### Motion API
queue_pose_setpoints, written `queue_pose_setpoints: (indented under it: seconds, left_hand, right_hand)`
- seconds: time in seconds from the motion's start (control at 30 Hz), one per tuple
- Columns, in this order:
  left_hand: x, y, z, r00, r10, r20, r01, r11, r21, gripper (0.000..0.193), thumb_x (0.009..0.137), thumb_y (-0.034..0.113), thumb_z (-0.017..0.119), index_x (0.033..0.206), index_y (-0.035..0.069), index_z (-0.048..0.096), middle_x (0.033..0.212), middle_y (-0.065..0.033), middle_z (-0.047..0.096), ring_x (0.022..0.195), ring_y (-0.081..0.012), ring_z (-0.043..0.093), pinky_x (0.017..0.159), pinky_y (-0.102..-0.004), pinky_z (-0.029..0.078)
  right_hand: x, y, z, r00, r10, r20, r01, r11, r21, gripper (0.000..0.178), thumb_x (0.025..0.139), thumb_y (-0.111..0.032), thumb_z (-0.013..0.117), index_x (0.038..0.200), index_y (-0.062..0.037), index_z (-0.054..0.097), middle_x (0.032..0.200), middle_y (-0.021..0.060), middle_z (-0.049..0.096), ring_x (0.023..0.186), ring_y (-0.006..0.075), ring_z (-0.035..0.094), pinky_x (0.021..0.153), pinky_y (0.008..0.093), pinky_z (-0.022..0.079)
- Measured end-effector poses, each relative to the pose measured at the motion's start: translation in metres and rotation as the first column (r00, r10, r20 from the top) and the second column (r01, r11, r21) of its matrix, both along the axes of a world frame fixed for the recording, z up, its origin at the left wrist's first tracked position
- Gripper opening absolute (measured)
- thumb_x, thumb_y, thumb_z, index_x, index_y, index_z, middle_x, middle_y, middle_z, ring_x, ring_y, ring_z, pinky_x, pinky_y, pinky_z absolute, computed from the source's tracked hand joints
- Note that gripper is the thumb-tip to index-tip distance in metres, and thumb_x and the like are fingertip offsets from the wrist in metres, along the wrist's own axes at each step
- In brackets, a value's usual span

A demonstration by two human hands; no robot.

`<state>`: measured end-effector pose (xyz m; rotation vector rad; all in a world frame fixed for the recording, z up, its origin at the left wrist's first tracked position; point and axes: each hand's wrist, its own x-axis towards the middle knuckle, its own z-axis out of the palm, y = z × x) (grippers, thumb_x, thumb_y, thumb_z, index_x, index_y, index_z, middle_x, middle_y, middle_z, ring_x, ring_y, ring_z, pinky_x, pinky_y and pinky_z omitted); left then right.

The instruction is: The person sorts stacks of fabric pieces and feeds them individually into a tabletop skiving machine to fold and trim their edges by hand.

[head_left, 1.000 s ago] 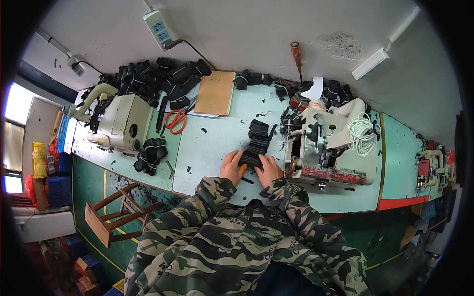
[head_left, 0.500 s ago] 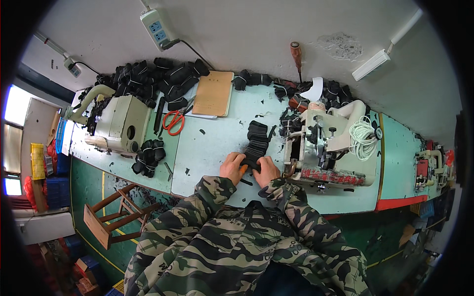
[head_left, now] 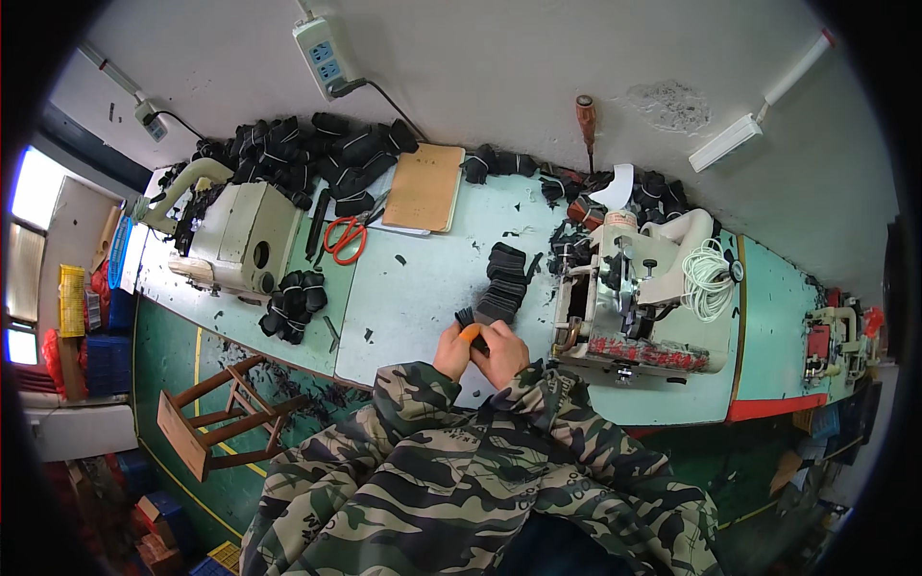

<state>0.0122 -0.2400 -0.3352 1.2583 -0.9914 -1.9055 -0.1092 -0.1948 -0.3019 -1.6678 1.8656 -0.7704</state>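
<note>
My left hand (head_left: 451, 353) and my right hand (head_left: 501, 354) meet close to the near edge of the worktable, both with fingers closed. Between them they pinch a small black fabric piece (head_left: 465, 316), whose end pokes out above the fingers; the rest is covered. An orange band or finger cover shows on a finger of my left hand. Just beyond lies a leaning row of black fabric pieces (head_left: 505, 278), overlapping one another, apart from the held piece.
Sewing machines stand at left (head_left: 236, 235) and right (head_left: 639, 307). Red-handled scissors (head_left: 345, 240) and a brown notebook (head_left: 424, 187) lie at the back. Bundles of black fabric (head_left: 352, 158) line the wall; another bundle (head_left: 294, 305) sits nearer. A wooden stool (head_left: 219, 418) is at lower left.
Both hands have drawn back from the row of fabric pieces toward my body, bringing a black piece with them. The row stays on the table. The view has shifted slightly.
</note>
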Motion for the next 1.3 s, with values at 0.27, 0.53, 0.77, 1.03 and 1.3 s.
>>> queue_pose_setpoints:
  seconds: [0.27,0.53,0.77,1.03,1.3]
  left_hand:
    - [0.008,-0.009,0.041,0.906,-0.222,-0.36,0.282,0.952,0.123,0.029,0.095,0.005,0.036,0.116,-0.008,0.052,0.104,-0.0192,0.063,0.089,-0.0285,0.066,0.072,-0.0389,0.057]
    - [0.007,-0.017,0.068,0.868,-0.373,-0.329,0.416,0.907,0.069,0.029,0.099,0.017,0.043,0.116,-0.005,0.052,0.103,-0.0151,0.063,0.089,-0.0268,0.067,0.07,-0.0351,0.057]
    - [0.004,-0.013,0.071,0.886,-0.325,-0.33,0.37,0.925,0.085,0.029,0.098,0.017,0.044,0.117,-0.004,0.051,0.102,-0.0153,0.063,0.085,-0.0273,0.067,0.066,-0.035,0.058]
    - [0.005,-0.015,0.07,0.88,-0.383,-0.281,0.413,0.909,0.055,0.028,0.097,0.014,0.044,0.115,-0.005,0.052,0.1,-0.0157,0.063,0.084,-0.028,0.067,0.064,-0.0334,0.057]
    - [0.003,-0.019,0.074,0.878,-0.427,-0.217,0.441,0.897,0.019,0.027,0.098,0.017,0.046,0.109,-0.007,0.053,0.094,-0.0167,0.064,0.08,-0.0281,0.068,0.064,-0.034,0.056]
  right_hand:
    - [-0.04,-0.002,0.038,0.874,-0.012,0.485,-0.026,0.997,0.071,0.04,0.076,-0.006,0.071,0.114,-0.0007,0.06,0.082,0.0091,0.063,0.065,0.0158,0.063,0.06,0.0262,0.049]
    - [-0.044,-0.001,0.071,0.975,0.019,0.221,0.012,0.99,-0.14,0.032,0.077,-0.005,0.069,0.109,-0.0073,0.065,0.09,0.0072,0.059,0.073,0.0229,0.063,0.061,0.0319,0.05]
    - [-0.04,0.004,0.07,0.993,0.011,0.118,0.019,0.969,-0.248,0.029,0.078,-0.007,0.068,0.107,-0.0068,0.065,0.09,0.0087,0.06,0.075,0.0273,0.062,0.064,0.0343,0.05]
    - [-0.044,0.002,0.072,0.935,-0.005,0.356,0.042,0.994,-0.097,0.027,0.076,-0.002,0.068,0.103,-0.0032,0.065,0.09,0.0101,0.061,0.071,0.0249,0.062,0.062,0.0316,0.05]
    - [-0.046,0.0,0.074,0.934,0.033,0.354,0.02,0.989,-0.146,0.026,0.076,0.0,0.068,0.102,-0.0011,0.064,0.087,0.0098,0.061,0.066,0.02,0.062,0.061,0.0292,0.049]
